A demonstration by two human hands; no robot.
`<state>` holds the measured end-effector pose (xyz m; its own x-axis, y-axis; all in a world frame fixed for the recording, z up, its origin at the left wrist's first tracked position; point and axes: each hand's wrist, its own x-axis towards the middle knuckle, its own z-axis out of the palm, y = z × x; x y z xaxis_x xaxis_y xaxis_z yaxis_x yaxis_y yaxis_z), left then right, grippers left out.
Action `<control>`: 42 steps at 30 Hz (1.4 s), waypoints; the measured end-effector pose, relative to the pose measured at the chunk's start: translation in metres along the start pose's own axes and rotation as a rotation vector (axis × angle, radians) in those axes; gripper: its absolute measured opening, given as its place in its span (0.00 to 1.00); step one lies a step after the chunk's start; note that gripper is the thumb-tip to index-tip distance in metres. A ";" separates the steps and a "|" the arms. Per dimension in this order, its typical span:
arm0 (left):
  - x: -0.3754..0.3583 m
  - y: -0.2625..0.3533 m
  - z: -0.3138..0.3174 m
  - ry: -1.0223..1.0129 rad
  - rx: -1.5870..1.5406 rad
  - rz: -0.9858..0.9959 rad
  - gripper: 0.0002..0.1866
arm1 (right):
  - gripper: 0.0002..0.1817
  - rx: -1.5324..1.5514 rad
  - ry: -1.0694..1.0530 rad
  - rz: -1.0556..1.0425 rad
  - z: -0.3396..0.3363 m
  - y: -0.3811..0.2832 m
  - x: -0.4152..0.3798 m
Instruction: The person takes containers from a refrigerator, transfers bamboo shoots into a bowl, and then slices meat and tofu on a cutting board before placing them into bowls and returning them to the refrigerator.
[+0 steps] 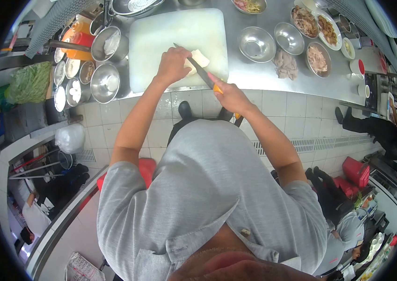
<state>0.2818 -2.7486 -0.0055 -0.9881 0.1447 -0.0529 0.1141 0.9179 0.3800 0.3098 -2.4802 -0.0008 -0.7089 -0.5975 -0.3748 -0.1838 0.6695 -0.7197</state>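
We see a bright, evenly lit room; the light seems to fall from above, though we cannot see its source. The white cutting board [175, 28] looks pale and washed, and glints show on the metal bowls [257, 45] and steel counter [268, 79]. Shadows are soft. We can make out the knife [201, 73] fairly clearly, while small things far off look soft. The wide lens bends the outer parts strongly, and black, bluish-fringed curves close off the corners.
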 end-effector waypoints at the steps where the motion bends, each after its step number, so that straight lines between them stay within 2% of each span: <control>1: 0.002 0.006 -0.003 -0.041 0.025 -0.003 0.20 | 0.40 -0.012 -0.005 0.011 -0.002 -0.003 -0.001; 8: 0.016 0.019 -0.015 -0.291 0.195 0.002 0.21 | 0.41 -0.261 0.004 0.002 0.004 -0.017 -0.005; 12: 0.018 0.015 -0.012 -0.321 0.209 0.025 0.23 | 0.48 -0.413 0.001 -0.008 0.005 -0.024 -0.009; 14: 0.017 0.013 -0.010 -0.321 0.200 0.022 0.24 | 0.47 -0.427 -0.001 -0.006 0.004 -0.027 -0.011; 17: 0.011 0.010 -0.012 -0.214 0.144 0.039 0.23 | 0.47 -0.407 0.026 -0.016 0.006 -0.025 -0.013; 20: 0.003 -0.002 -0.019 0.060 -0.036 0.091 0.22 | 0.47 -0.351 0.068 -0.019 0.006 -0.024 -0.017; 23: -0.008 -0.006 -0.020 0.056 -0.139 -0.074 0.19 | 0.46 -0.302 0.064 0.013 0.004 -0.029 -0.024; 26: -0.018 -0.009 -0.008 -0.002 -0.160 -0.105 0.20 | 0.45 -0.273 0.046 0.025 0.000 -0.036 -0.032; 33: -0.019 -0.016 0.001 0.020 -0.170 -0.097 0.21 | 0.44 -0.266 0.024 0.031 -0.009 -0.052 -0.054; 42: -0.017 -0.018 0.002 -0.005 -0.185 -0.094 0.20 | 0.48 -0.380 0.000 0.030 -0.002 -0.057 -0.052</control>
<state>0.2967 -2.7667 -0.0131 -0.9929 0.0642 -0.1006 0.0003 0.8442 0.5360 0.3563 -2.4865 0.0611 -0.7175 -0.5753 -0.3927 -0.4024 0.8025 -0.4404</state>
